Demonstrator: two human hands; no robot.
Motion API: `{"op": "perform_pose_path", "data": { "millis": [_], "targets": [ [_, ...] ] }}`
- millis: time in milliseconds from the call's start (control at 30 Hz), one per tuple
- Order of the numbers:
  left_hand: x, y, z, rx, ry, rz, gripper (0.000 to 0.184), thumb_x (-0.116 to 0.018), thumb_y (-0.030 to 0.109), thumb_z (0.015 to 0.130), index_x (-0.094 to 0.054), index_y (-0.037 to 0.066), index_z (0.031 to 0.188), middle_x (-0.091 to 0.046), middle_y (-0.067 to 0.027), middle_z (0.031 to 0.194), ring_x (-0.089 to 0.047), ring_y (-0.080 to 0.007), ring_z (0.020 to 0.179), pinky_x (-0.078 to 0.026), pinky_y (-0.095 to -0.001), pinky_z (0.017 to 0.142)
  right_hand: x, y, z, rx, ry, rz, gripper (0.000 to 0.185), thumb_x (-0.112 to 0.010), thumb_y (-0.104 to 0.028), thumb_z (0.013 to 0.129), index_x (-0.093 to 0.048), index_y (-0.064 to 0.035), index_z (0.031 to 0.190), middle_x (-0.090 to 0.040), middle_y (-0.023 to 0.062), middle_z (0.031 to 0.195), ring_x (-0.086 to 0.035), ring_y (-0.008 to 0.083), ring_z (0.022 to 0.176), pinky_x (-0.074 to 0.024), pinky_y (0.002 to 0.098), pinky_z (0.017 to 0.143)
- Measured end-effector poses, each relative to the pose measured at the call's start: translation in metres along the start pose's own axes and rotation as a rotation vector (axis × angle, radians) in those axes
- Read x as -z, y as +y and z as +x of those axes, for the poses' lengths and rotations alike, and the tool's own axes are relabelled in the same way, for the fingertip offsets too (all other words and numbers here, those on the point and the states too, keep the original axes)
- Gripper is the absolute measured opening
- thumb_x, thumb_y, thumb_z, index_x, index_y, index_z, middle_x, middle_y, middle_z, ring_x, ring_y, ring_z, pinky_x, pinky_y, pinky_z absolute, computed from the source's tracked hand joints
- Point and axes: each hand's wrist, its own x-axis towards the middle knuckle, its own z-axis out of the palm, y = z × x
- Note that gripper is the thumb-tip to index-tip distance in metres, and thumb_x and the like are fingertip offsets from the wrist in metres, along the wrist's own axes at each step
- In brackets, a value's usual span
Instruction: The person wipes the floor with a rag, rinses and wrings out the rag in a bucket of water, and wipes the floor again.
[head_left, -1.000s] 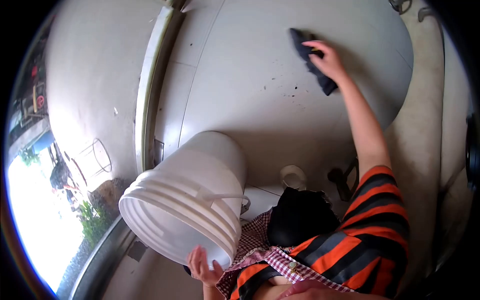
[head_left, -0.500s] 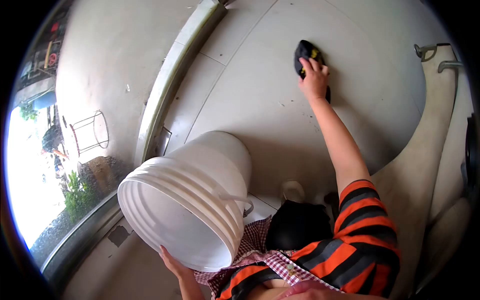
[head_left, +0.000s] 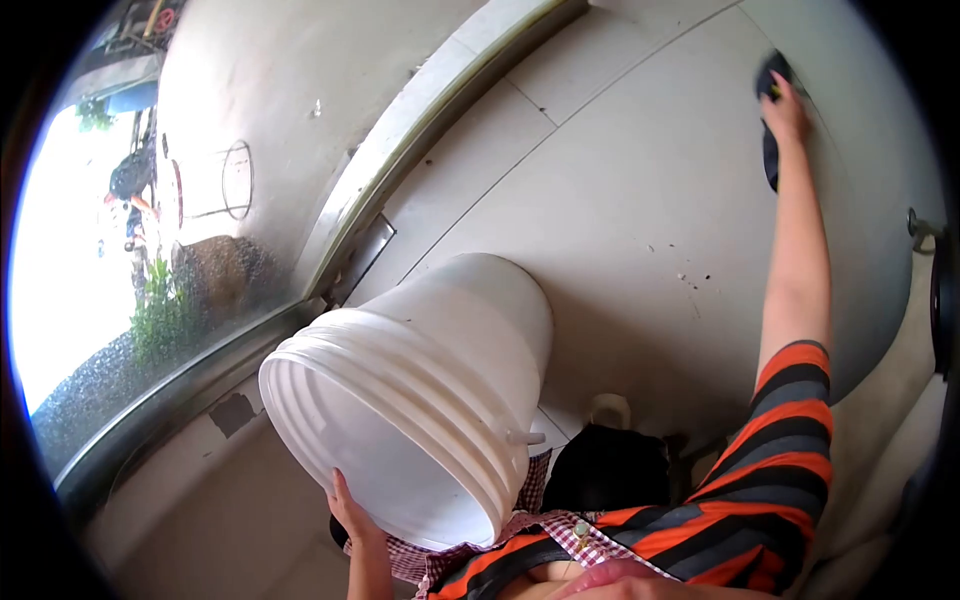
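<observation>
A large white plastic bucket (head_left: pixel 430 370) is tilted with its mouth toward my body, and its inside shows no contents. My left hand (head_left: pixel 352 512) grips its rim at the near lower edge, some fingers hidden behind the wall. Far out at the upper right, my right hand (head_left: pixel 787 115) is closed on a long black item (head_left: pixel 771 165) with yellow marks, pressed to the pale tiled floor (head_left: pixel 650 200). Whether that item is a shoe or a cloth I cannot tell.
A raised pale sill (head_left: pixel 400 130) curves along the left, beside a wet glass pane (head_left: pixel 110 400). Through it show a person, a plant and a wire stand. Small dark crumbs (head_left: pixel 690 280) lie on the floor. At right is a pale curved piece of furniture (head_left: pixel 890 390).
My right hand has moved with the black item farther out and to the right across the floor. The view has turned a little; my left hand stays on the bucket's rim.
</observation>
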Motion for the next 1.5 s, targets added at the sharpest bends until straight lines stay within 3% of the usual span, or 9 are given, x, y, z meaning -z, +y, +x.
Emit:
{"op": "perform_pose_path", "data": {
  "millis": [233, 333, 433, 633, 800, 1067, 1133, 1267, 1500],
  "targets": [
    [0.002, -0.003, -0.003, -0.023, -0.015, -0.019, 0.054, -0.056, 0.031, 0.089, -0.040, -0.003, 0.128, -0.049, -0.0131, 0.123, -0.052, -0.0221, 0.106, -0.043, -0.0324, 0.089, -0.017, -0.177, -0.120, 0.977, -0.104, 0.349, 0.044, -0.063, -0.006, 0.069, -0.059, -0.0251, 0.108, -0.056, -0.0043, 0.119, -0.049, 0.0288, 0.102, -0.0456, 0.0364, 0.088],
    [0.006, -0.008, -0.002, -0.048, -0.021, -0.051, 0.051, -0.056, 0.029, 0.090, -0.041, -0.003, 0.127, -0.051, -0.0123, 0.121, -0.052, -0.0206, 0.106, -0.041, -0.0312, 0.090, 0.009, -0.181, -0.188, 1.220, -0.581, 0.368, 0.049, -0.062, 0.005, 0.058, -0.063, -0.0192, 0.101, -0.058, -0.0015, 0.118, -0.049, 0.0261, 0.099, -0.0440, 0.0340, 0.091],
    [0.007, -0.010, 0.004, -0.064, -0.047, -0.076, 0.048, -0.056, 0.026, 0.090, -0.043, -0.003, 0.125, -0.052, -0.0112, 0.120, -0.052, -0.0192, 0.106, -0.040, -0.0301, 0.091, 0.010, -0.203, -0.179, 1.144, -0.771, 0.465, 0.044, -0.057, 0.008, 0.057, -0.065, -0.0133, 0.095, -0.062, 0.0025, 0.111, -0.053, 0.0286, 0.097, -0.0424, 0.0327, 0.094],
    [0.005, -0.012, 0.000, -0.075, 0.009, -0.062, 0.045, -0.057, 0.022, 0.090, -0.044, -0.003, 0.124, -0.052, -0.0106, 0.120, -0.051, -0.0184, 0.106, -0.039, -0.0289, 0.093, -0.040, -0.310, -0.192, 0.785, -0.309, 0.281, 0.047, -0.057, -0.008, 0.072, -0.058, -0.0245, 0.116, -0.055, -0.0012, 0.121, -0.050, 0.0337, 0.103, -0.0444, 0.0377, 0.093],
    [0.001, -0.010, -0.003, -0.103, -0.017, -0.085, 0.044, -0.057, 0.020, 0.090, -0.044, -0.003, 0.124, -0.052, -0.0106, 0.120, -0.051, -0.0184, 0.106, -0.038, -0.0290, 0.093, -0.006, -0.329, -0.235, 1.177, -0.840, 0.140, 0.042, -0.054, 0.000, 0.070, -0.066, -0.0225, 0.103, -0.059, -0.0021, 0.112, -0.049, 0.0291, 0.104, -0.0442, 0.0376, 0.093],
    [-0.004, 0.001, -0.006, -0.108, -0.014, -0.084, 0.041, -0.057, 0.017, 0.089, -0.045, -0.002, 0.124, -0.054, -0.0098, 0.116, -0.052, -0.0174, 0.104, -0.039, -0.0287, 0.092, -0.038, -0.397, -0.262, 1.157, -0.595, 0.094, 0.043, -0.055, -0.004, 0.068, -0.066, -0.0211, 0.105, -0.062, 0.0015, 0.110, -0.052, 0.0302, 0.102, -0.0453, 0.0366, 0.090],
    [-0.004, -0.001, -0.008, -0.103, -0.013, -0.082, 0.041, -0.056, 0.017, 0.089, -0.046, -0.002, 0.124, -0.055, -0.0095, 0.116, -0.052, -0.0172, 0.104, -0.039, -0.0286, 0.092, -0.007, -0.407, -0.245, 1.190, -0.913, -0.039, 0.039, -0.052, 0.000, 0.063, -0.070, -0.0171, 0.093, -0.066, 0.0073, 0.100, -0.059, 0.0280, 0.095, -0.0475, 0.0356, 0.085],
    [-0.001, -0.006, -0.007, -0.080, -0.027, -0.094, 0.041, -0.056, 0.016, 0.090, -0.045, -0.003, 0.124, -0.055, -0.0097, 0.116, -0.052, -0.0172, 0.104, -0.039, -0.0285, 0.092, 0.013, -0.421, -0.241, 1.223, -0.862, 0.224, 0.040, -0.050, 0.002, 0.060, -0.069, -0.0116, 0.093, -0.066, 0.0131, 0.092, -0.062, 0.0276, 0.087, -0.0494, 0.0330, 0.076],
    [-0.003, -0.008, -0.005, -0.106, -0.028, -0.099, 0.040, -0.055, 0.016, 0.089, -0.045, -0.004, 0.123, -0.054, -0.0108, 0.118, -0.052, -0.0173, 0.103, -0.040, -0.0280, 0.090, -0.004, -0.389, -0.263, 1.304, -0.863, -0.117, 0.030, -0.057, 0.000, 0.065, -0.071, -0.0186, 0.083, -0.067, 0.0026, 0.094, -0.053, 0.0257, 0.105, -0.0463, 0.0375, 0.086]
  ]
}}
